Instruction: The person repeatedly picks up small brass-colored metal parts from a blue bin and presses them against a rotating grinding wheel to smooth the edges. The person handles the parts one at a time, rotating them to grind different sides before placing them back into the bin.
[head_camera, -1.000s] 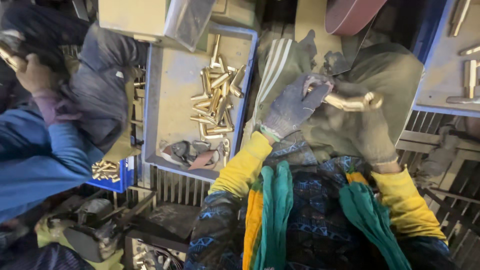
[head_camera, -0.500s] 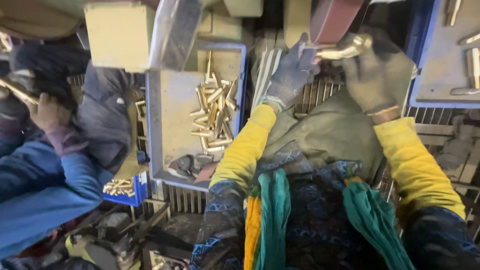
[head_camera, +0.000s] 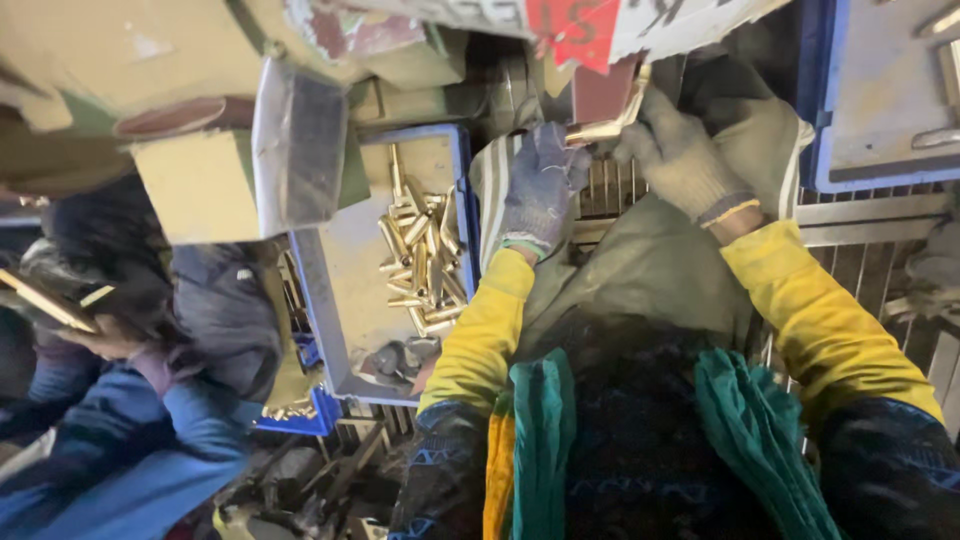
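Bent shiny brass part (head_camera: 605, 120) betw. gloved hands

Metal grate bench (head_camera: 850, 215), cardboard boxes (head_camera: 190, 185), blue trays (head_camera: 875, 100)

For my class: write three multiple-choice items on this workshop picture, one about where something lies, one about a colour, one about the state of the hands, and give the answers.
1. Where does the heap of brass pieces lie?
A. in the blue-rimmed tray
B. on the person's lap
C. on the metal grating

2. What colour are the wearer's sleeves?
A. red
B. yellow
C. white

3. What are the two gloved hands doing?
A. resting empty
B. holding one brass part between them
C. folding the green cloth

Answers:
1 A, the pieces sit inside the tray's rim.
2 B, both forearms show yellow.
3 B, the left hand and right hand both grip the brass part.
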